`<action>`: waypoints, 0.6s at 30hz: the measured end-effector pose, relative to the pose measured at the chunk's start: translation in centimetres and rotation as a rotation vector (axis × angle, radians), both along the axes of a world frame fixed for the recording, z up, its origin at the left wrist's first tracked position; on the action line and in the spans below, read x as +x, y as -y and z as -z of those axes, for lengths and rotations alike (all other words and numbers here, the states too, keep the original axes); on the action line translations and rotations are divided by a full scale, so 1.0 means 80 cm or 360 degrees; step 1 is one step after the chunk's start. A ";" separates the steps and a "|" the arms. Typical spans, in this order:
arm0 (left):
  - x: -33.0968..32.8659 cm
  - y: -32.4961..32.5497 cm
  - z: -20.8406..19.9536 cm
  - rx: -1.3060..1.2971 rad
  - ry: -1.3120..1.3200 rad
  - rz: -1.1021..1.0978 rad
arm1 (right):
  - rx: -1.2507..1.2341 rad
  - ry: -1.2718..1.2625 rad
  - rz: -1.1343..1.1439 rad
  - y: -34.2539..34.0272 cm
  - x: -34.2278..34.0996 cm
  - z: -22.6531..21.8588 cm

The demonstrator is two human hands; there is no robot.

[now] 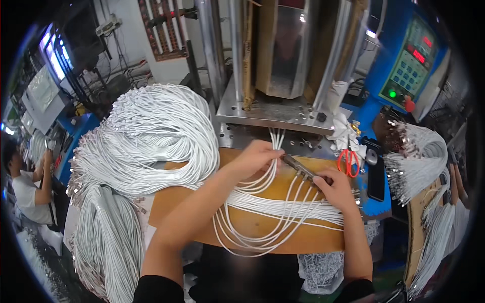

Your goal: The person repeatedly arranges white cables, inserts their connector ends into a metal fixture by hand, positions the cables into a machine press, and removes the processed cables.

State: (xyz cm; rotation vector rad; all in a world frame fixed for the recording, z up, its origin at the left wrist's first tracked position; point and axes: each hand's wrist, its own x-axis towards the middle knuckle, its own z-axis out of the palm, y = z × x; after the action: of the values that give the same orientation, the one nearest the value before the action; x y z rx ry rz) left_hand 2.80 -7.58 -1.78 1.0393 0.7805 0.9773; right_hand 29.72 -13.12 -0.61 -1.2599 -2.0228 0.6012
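My left hand point(260, 155) is closed on several white cables point(277, 135) just in front of the press, with its fingertips beside the upper left end of a narrow metal bar point(299, 165). The cables run from under the press plate and loop down in front of me. My right hand point(334, 188) pinches the lower right end of the bar. Several cable ends sit along the bar's near edge, and their loops point(252, 252) hang over the edge of the tan board point(252, 222). Beneath them, a flat row of white cables point(283, 206) lies across the board.
A big heap of white cables point(161, 126) fills the left side, with a bundle point(108, 237) hanging down. The press point(278, 113) stands ahead. Red-handled scissors point(348, 162) and a black phone point(376, 179) lie at right, below a blue control panel point(411, 63). A co-worker point(33, 187) sits far left.
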 end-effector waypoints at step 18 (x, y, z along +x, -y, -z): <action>0.003 0.009 -0.007 0.0047 -0.0153 0.0040 | 0.0180 0.0422 0.0044 -0.020 0.017 -0.005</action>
State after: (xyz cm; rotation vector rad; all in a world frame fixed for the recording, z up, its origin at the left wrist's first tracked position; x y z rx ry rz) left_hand 3.02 -8.31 -1.26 1.1259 0.8319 0.9251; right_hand 31.07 -11.54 -0.20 -1.3546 -2.2159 0.3145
